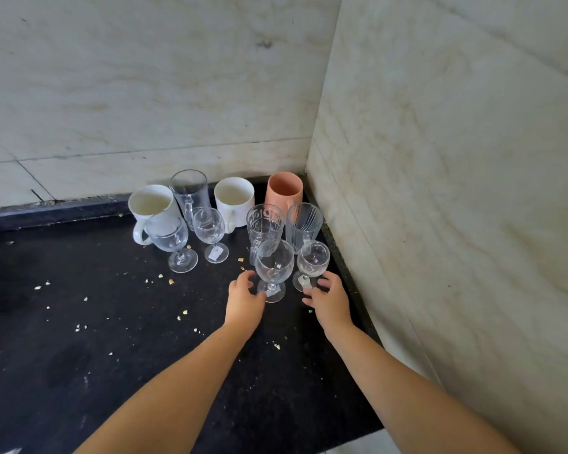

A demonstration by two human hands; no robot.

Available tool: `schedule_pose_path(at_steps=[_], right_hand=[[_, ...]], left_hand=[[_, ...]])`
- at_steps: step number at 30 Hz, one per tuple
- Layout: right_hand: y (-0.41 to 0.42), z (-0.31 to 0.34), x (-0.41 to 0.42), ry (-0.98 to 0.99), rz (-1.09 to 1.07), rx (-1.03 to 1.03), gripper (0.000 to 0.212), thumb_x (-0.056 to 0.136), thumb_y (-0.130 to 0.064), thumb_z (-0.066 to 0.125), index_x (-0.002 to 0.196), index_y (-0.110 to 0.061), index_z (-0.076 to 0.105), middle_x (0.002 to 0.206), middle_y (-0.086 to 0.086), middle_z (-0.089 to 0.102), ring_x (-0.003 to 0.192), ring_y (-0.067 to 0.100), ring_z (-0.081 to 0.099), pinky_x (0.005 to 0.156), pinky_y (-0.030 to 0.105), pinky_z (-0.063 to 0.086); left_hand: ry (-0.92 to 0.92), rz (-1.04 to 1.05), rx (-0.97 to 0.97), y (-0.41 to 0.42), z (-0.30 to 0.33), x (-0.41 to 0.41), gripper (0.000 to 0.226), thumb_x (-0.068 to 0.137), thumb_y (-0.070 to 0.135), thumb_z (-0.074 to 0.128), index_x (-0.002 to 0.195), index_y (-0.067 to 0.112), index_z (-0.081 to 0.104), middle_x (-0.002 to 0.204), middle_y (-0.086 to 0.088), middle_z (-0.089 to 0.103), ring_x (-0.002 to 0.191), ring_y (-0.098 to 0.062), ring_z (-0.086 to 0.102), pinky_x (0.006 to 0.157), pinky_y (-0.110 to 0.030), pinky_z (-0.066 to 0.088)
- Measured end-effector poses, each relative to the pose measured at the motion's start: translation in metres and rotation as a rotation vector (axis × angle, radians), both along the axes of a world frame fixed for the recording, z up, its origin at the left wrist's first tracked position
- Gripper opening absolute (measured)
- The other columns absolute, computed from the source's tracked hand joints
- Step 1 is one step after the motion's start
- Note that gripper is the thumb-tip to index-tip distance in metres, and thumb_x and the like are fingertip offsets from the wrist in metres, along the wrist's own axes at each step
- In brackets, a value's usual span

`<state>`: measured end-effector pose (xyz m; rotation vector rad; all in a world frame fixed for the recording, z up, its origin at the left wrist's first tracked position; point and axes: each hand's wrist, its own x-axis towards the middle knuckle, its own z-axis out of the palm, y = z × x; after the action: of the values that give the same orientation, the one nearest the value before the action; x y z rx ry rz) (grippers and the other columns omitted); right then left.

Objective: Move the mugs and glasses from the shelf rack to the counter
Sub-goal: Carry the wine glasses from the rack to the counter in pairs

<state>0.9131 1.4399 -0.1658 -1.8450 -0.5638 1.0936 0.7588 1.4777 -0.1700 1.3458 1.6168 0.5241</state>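
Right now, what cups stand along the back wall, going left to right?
White mug → tall clear glass mug → second white mug → orange cup in the corner.

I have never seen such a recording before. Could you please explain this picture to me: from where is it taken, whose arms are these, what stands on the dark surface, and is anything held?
There is no machine here. One camera on a person's head looks down at their own arms. Mugs and glasses stand together in the corner of a black counter: two white mugs, a pink cup, three tall glasses and four stemmed glasses. Pale crumbs lie scattered around. The left hand is at the foot of the nearest stemmed glass, and the right hand is at the foot of a smaller stemmed glass. Both glasses stand on the counter; whether the fingers actually grip them is unclear.
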Motion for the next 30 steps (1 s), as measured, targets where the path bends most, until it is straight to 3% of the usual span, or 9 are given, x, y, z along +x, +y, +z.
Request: schedule_pose_path(at_steps=[3, 7, 9, 12, 17, 21, 25, 28, 30], right_hand=[[-0.009, 0.026, -0.002, -0.009, 0.105, -0.102, 0.047, 0.094, 0.002, 0.05, 0.139, -0.009, 0.041, 0.117, 0.004, 0.048, 0.084, 0.01, 0.059, 0.06, 0.019, 0.053], [-0.019, 0.063, -0.014, 0.155, 0.298, -0.4, 0.038, 0.1, -0.005, 0.037, 0.137, -0.007, 0.041, 0.096, 0.002, 0.054, 0.101, 0.022, 0.06, 0.043, 0.025, 0.052], [-0.029, 0.069, -0.029, 0.043, 0.452, -0.508, 0.039, 0.096, -0.006, 0.044, 0.135, -0.004, 0.043, 0.102, 0.005, 0.056, 0.083, 0.019, 0.063, 0.052, 0.028, 0.052], [-0.039, 0.073, -0.06, -0.097, 0.672, -0.586, 0.038, 0.095, -0.011, 0.047, 0.133, -0.006, 0.048, 0.089, 0.0, 0.053, 0.069, 0.011, 0.057, 0.055, 0.024, 0.048], [-0.042, 0.104, -0.131, -0.376, 0.922, -0.443, 0.03, 0.096, -0.012, 0.044, 0.123, -0.006, 0.056, 0.102, 0.007, 0.058, 0.072, 0.015, 0.062, 0.057, 0.026, 0.05], [-0.068, 0.121, -0.189, -0.876, 1.189, -0.168, 0.014, 0.088, -0.013, 0.046, 0.092, -0.012, 0.059, 0.098, 0.012, 0.064, 0.088, 0.03, 0.063, 0.078, 0.035, 0.053], [-0.119, 0.123, -0.253, -1.049, 1.323, -0.014, 0.031, 0.09, -0.014, 0.046, 0.117, -0.012, 0.061, 0.123, 0.01, 0.061, 0.112, 0.031, 0.059, 0.087, 0.034, 0.048], [-0.181, 0.123, -0.319, -1.079, 1.46, 0.074, 0.033, 0.093, -0.014, 0.044, 0.123, -0.009, 0.057, 0.127, 0.011, 0.058, 0.114, 0.03, 0.057, 0.087, 0.035, 0.048], [-0.221, 0.121, -0.36, -1.096, 1.554, 0.122, 0.032, 0.094, -0.014, 0.045, 0.122, -0.008, 0.058, 0.126, 0.012, 0.059, 0.113, 0.031, 0.058, 0.085, 0.033, 0.048]], left_hand=[[0.082, 0.017, 0.035, -0.006, 0.028, -0.015, 0.044, 0.091, 0.011, 0.055, 0.134, 0.012, 0.047, 0.127, -0.012, 0.05, 0.091, -0.02, 0.054, 0.083, -0.033, 0.049], [0.109, 0.027, 0.088, -0.018, 0.064, -0.039, 0.033, 0.09, 0.012, 0.053, 0.123, 0.009, 0.056, 0.102, -0.008, 0.06, 0.089, -0.028, 0.06, 0.084, -0.037, 0.052], [0.13, 0.034, 0.083, -0.034, 0.073, -0.055, 0.031, 0.09, 0.013, 0.052, 0.121, 0.01, 0.057, 0.096, -0.003, 0.059, 0.085, -0.022, 0.057, 0.075, -0.032, 0.049], [0.177, 0.041, 0.066, -0.06, 0.08, -0.078, 0.029, 0.092, 0.016, 0.051, 0.12, 0.012, 0.057, 0.094, 0.001, 0.057, 0.082, -0.018, 0.055, 0.071, -0.027, 0.045], [0.272, 0.121, 0.077, -0.105, 0.095, -0.137, 0.028, 0.09, 0.018, 0.051, 0.116, 0.013, 0.061, 0.109, -0.005, 0.065, 0.098, -0.022, 0.059, 0.086, -0.031, 0.048], [0.381, 0.203, 0.081, -0.161, 0.105, -0.205, 0.028, 0.089, 0.022, 0.049, 0.113, 0.015, 0.061, 0.117, -0.006, 0.064, 0.108, -0.025, 0.059, 0.092, -0.035, 0.049], [0.491, 0.289, 0.067, -0.238, 0.108, -0.274, 0.027, 0.092, 0.02, 0.047, 0.114, 0.01, 0.06, 0.12, -0.011, 0.063, 0.108, -0.029, 0.059, 0.09, -0.033, 0.047], [0.536, 0.38, 0.018, -0.324, 0.112, -0.329, 0.026, 0.092, 0.019, 0.045, 0.112, 0.011, 0.059, 0.116, -0.009, 0.062, 0.095, -0.027, 0.058, 0.079, -0.035, 0.049], [0.556, 0.471, -0.018, -0.38, 0.113, -0.359, 0.027, 0.092, 0.021, 0.043, 0.113, 0.014, 0.059, 0.115, -0.005, 0.061, 0.098, -0.026, 0.059, 0.078, -0.033, 0.049]])
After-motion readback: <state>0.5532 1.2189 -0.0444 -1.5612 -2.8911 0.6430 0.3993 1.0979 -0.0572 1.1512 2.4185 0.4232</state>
